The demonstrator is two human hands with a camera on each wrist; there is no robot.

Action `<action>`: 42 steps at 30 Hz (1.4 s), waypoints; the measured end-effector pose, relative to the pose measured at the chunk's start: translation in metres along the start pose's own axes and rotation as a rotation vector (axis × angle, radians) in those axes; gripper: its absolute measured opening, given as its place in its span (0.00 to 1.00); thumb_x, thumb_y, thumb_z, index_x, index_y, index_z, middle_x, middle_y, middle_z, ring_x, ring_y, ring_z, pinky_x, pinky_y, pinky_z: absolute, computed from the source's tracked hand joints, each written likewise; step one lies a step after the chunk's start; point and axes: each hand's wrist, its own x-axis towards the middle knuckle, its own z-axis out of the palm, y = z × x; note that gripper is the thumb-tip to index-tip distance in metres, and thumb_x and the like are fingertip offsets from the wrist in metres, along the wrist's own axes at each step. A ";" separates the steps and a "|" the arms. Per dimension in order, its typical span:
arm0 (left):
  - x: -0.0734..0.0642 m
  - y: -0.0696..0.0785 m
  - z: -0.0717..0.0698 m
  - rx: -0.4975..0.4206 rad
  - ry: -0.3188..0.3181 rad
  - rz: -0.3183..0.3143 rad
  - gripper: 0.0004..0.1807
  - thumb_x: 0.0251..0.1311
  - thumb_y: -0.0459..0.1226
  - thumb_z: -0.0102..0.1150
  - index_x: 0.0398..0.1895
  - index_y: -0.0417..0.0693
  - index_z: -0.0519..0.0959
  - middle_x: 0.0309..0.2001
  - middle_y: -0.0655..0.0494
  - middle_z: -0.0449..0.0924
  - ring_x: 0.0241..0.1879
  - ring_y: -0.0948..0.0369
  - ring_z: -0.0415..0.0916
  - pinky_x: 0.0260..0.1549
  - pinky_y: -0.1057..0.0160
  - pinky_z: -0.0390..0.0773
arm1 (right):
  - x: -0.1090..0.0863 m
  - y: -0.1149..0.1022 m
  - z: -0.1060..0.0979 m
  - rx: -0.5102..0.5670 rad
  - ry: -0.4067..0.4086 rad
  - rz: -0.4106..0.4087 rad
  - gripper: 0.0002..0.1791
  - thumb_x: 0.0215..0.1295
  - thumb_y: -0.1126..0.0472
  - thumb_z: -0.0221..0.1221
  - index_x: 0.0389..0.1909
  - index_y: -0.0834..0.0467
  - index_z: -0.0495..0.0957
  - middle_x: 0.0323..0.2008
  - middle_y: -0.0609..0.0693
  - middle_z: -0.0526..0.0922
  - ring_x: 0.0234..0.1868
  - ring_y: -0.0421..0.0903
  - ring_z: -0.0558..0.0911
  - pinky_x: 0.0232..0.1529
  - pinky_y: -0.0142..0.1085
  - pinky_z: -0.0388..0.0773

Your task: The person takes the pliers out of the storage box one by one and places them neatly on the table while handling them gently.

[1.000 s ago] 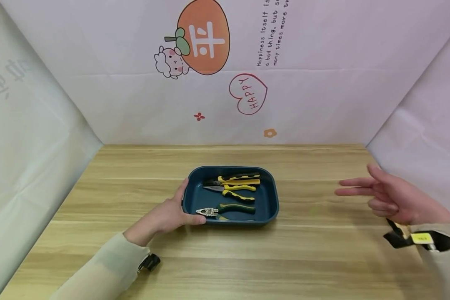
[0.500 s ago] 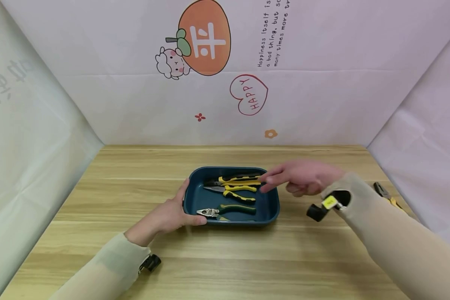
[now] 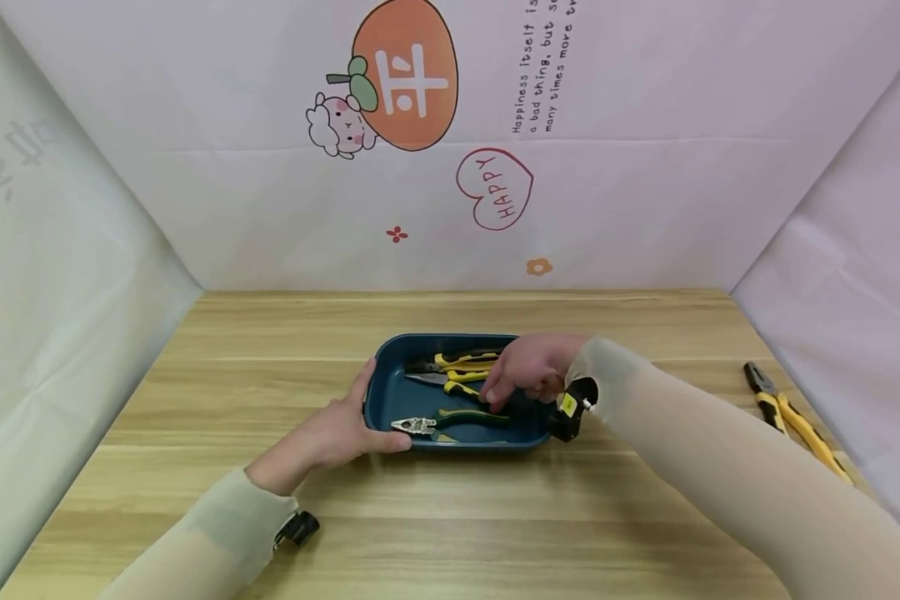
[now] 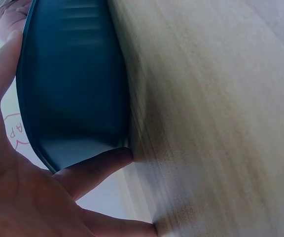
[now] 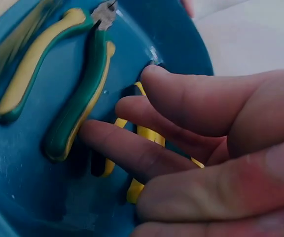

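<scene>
A dark blue rectangular box (image 3: 390,343) holds several pliers. My left hand (image 3: 337,429) rests at its left end, thumb along the near rim; in the left wrist view its spread, straight fingers touch the box's outer wall (image 4: 78,74). My right hand (image 3: 528,367) reaches over the right half, fingers extended down at the yellow-and-black handles of long-nose pliers (image 3: 462,392), partly hiding them. In the right wrist view thumb and fingertips stand apart, close over the yellow handles (image 5: 144,133). Nearest me in the box lie green-handled pliers (image 3: 472,417); farther back is another yellow-and-black pair (image 3: 450,363).
Another pair of pliers (image 3: 795,421), with a dark head and yellow-black handles, lies on the wooden table (image 3: 435,525) at the right, beyond my right sleeve. White printed sheets (image 3: 615,208) stand as walls behind and at both sides.
My right hand has moved left from the right side of the table into the box. The pliers at the right now show past my sleeve. My left hand and the box stay in place.
</scene>
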 end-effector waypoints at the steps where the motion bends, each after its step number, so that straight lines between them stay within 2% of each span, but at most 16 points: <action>1: 0.000 0.000 0.000 0.001 0.000 0.000 0.73 0.42 0.67 0.72 0.81 0.58 0.31 0.64 0.26 0.66 0.44 0.50 0.76 0.40 0.51 0.75 | 0.001 0.000 0.001 -0.015 0.006 0.001 0.14 0.72 0.57 0.59 0.55 0.52 0.84 0.46 0.48 0.86 0.12 0.40 0.58 0.15 0.31 0.59; 5: 0.000 -0.001 -0.001 0.005 0.001 -0.008 0.74 0.42 0.67 0.72 0.81 0.59 0.31 0.65 0.26 0.64 0.47 0.49 0.75 0.42 0.49 0.75 | 0.005 -0.001 0.004 -0.044 0.022 0.005 0.13 0.70 0.55 0.61 0.52 0.52 0.85 0.43 0.51 0.85 0.12 0.40 0.60 0.15 0.32 0.60; 7: 0.000 -0.001 -0.001 0.004 0.000 -0.011 0.74 0.41 0.68 0.72 0.81 0.59 0.31 0.66 0.26 0.63 0.48 0.48 0.75 0.43 0.48 0.74 | 0.007 -0.002 0.005 -0.051 0.021 0.002 0.12 0.70 0.54 0.62 0.50 0.52 0.85 0.36 0.51 0.84 0.12 0.40 0.60 0.15 0.32 0.60; 11: -0.001 -0.002 -0.002 -0.003 -0.001 -0.011 0.74 0.40 0.68 0.72 0.81 0.59 0.31 0.66 0.25 0.62 0.53 0.45 0.74 0.46 0.46 0.73 | 0.009 -0.005 0.009 -0.054 0.011 -0.014 0.10 0.70 0.55 0.62 0.47 0.52 0.86 0.19 0.46 0.69 0.11 0.40 0.57 0.16 0.33 0.58; 13: -0.001 -0.002 -0.002 -0.003 0.000 -0.009 0.74 0.41 0.68 0.72 0.81 0.60 0.31 0.66 0.25 0.63 0.54 0.45 0.73 0.47 0.46 0.73 | 0.010 -0.007 0.010 -0.052 0.010 -0.021 0.10 0.70 0.55 0.61 0.46 0.53 0.86 0.15 0.45 0.60 0.11 0.41 0.56 0.16 0.33 0.58; 16: -0.001 -0.002 -0.002 -0.003 0.001 -0.004 0.73 0.41 0.67 0.73 0.81 0.60 0.32 0.66 0.26 0.63 0.53 0.45 0.74 0.46 0.46 0.73 | 0.010 -0.008 0.011 -0.047 0.015 -0.024 0.09 0.71 0.56 0.61 0.45 0.53 0.87 0.13 0.45 0.59 0.11 0.41 0.56 0.17 0.34 0.58; 23: 0.000 -0.002 -0.001 0.007 0.002 0.002 0.73 0.42 0.67 0.73 0.81 0.60 0.32 0.66 0.25 0.62 0.53 0.45 0.74 0.44 0.47 0.74 | 0.012 -0.010 0.015 -0.041 0.022 -0.025 0.08 0.71 0.58 0.60 0.45 0.54 0.86 0.16 0.46 0.63 0.12 0.41 0.58 0.18 0.33 0.59; 26: 0.001 -0.002 0.000 0.008 0.006 0.004 0.72 0.42 0.67 0.73 0.81 0.61 0.33 0.66 0.25 0.62 0.54 0.44 0.73 0.44 0.47 0.74 | 0.014 -0.010 0.017 -0.073 0.020 -0.032 0.09 0.70 0.59 0.61 0.47 0.53 0.85 0.17 0.46 0.65 0.12 0.40 0.59 0.18 0.33 0.60; 31: 0.001 -0.002 0.000 0.003 0.007 0.008 0.72 0.43 0.66 0.73 0.81 0.61 0.33 0.66 0.25 0.62 0.55 0.44 0.73 0.46 0.46 0.74 | 0.015 -0.012 0.022 -0.152 0.034 -0.043 0.13 0.67 0.59 0.65 0.51 0.52 0.85 0.32 0.45 0.82 0.12 0.40 0.59 0.17 0.32 0.59; 33: 0.001 -0.002 0.000 0.000 0.007 0.008 0.72 0.42 0.66 0.73 0.81 0.61 0.33 0.66 0.25 0.62 0.54 0.44 0.73 0.46 0.45 0.73 | 0.014 -0.013 0.024 -0.199 0.058 -0.056 0.13 0.65 0.60 0.66 0.51 0.51 0.85 0.40 0.45 0.84 0.13 0.41 0.59 0.18 0.34 0.59; 34: 0.001 -0.002 0.000 0.001 0.008 0.007 0.72 0.42 0.66 0.73 0.81 0.61 0.33 0.66 0.25 0.62 0.55 0.44 0.72 0.46 0.45 0.73 | 0.013 -0.013 0.025 -0.224 0.074 -0.064 0.13 0.64 0.60 0.67 0.49 0.51 0.86 0.40 0.44 0.84 0.15 0.42 0.60 0.19 0.34 0.60; 37: 0.002 -0.002 0.000 0.003 0.007 0.004 0.72 0.42 0.67 0.73 0.81 0.62 0.33 0.66 0.25 0.62 0.56 0.43 0.72 0.47 0.45 0.73 | 0.014 -0.013 0.028 -0.311 0.126 -0.092 0.10 0.61 0.60 0.70 0.44 0.48 0.88 0.39 0.43 0.84 0.21 0.42 0.67 0.24 0.36 0.66; 40: 0.002 -0.002 0.000 0.010 0.005 0.005 0.72 0.42 0.67 0.72 0.81 0.62 0.33 0.66 0.25 0.62 0.57 0.42 0.71 0.48 0.44 0.73 | 0.016 -0.013 0.029 -0.368 0.165 -0.113 0.10 0.58 0.60 0.72 0.40 0.46 0.88 0.41 0.41 0.83 0.37 0.42 0.77 0.39 0.39 0.75; 42: 0.002 -0.002 0.000 0.014 0.002 0.005 0.72 0.42 0.68 0.72 0.81 0.62 0.33 0.67 0.25 0.62 0.57 0.42 0.71 0.48 0.44 0.73 | 0.018 -0.011 0.030 -0.377 0.179 -0.115 0.10 0.57 0.60 0.73 0.39 0.45 0.88 0.45 0.40 0.82 0.49 0.43 0.78 0.49 0.41 0.75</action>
